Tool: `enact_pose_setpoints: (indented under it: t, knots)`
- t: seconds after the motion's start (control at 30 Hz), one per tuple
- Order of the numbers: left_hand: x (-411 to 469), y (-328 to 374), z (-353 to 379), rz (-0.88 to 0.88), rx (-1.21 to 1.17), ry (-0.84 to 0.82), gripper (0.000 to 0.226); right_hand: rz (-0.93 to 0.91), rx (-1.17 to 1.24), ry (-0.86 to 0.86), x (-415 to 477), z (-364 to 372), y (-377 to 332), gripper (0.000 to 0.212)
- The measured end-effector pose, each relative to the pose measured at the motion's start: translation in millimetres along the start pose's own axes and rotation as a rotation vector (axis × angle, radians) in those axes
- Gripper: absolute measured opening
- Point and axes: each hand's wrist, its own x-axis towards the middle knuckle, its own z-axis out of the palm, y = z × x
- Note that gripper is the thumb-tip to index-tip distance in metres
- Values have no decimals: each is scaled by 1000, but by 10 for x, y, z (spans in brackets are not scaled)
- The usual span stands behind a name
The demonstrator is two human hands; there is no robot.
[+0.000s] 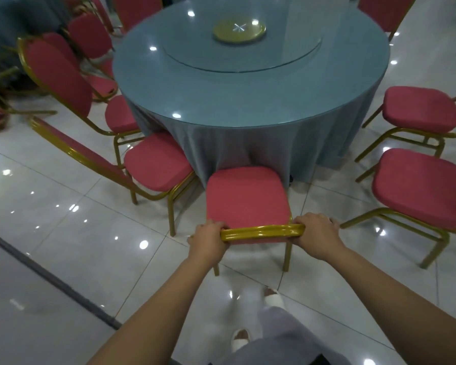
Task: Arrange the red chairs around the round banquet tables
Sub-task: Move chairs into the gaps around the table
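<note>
Both arms stretched forward, left hand [208,239] and right hand [317,234] curl fingers round the chair [246,198] backrest's gold top rail, seat touching the tablecloth [248,138].

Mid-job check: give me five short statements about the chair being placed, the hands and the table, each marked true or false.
1. The left hand and right hand both grip the gold top rail of the held chair. True.
2. A gold disc sits at the middle of the glass turntable on the round table. True.
3. The held chair's seat points away from the round table. False: its front edge faces the table, right at the blue cloth.
4. The round table is bare wood. False: the blue cloth covers it and drapes down its side.
5. Nothing stands left of the held chair. False: a neighbouring chair stands close beside it.
</note>
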Motion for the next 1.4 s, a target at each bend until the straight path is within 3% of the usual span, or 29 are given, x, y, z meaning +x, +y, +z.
enact_pose_setpoints:
  t: [0.27, 0.5, 0.7, 0.9, 1.03, 1.1, 1.2, 1.27, 1.4]
  knots:
    - [814, -17, -424, 57, -17, -30, 16, 68, 12, -104, 762, -255, -265, 17]
    - [1205, -67, -532, 48, -5, 4, 15, 80, 46, -94, 1074, -348, -357, 13]
    - [1205, -84, -512, 53, -19, 19, 12, 57, 55, -83, 1057, -352, -347, 16]
    - [1052, -56, -529, 22, -66, -54, 11, 41, -50, -185, 886, -525, -379, 11]
    - [909, -88, -412, 6, -106, -36, 22, 46, -65, -195, 715, -461, -327, 12]
    - [889, -14, -468, -26, -94, -41, 44, 68, -46, -169, 657, -497, -334, 18]
    - [781, 204, -574, -54, 70, -75, 83, 79, 49, -83, 474, -581, -306, 55]
    - [615, 365, -553, 19, 104, -38, 89, 40, 193, -18, 199, -597, -204, 70]
    - [151, 732, -288, 288, -34, 168, 77, 125, 554, 70, -562, -451, 218, 69]
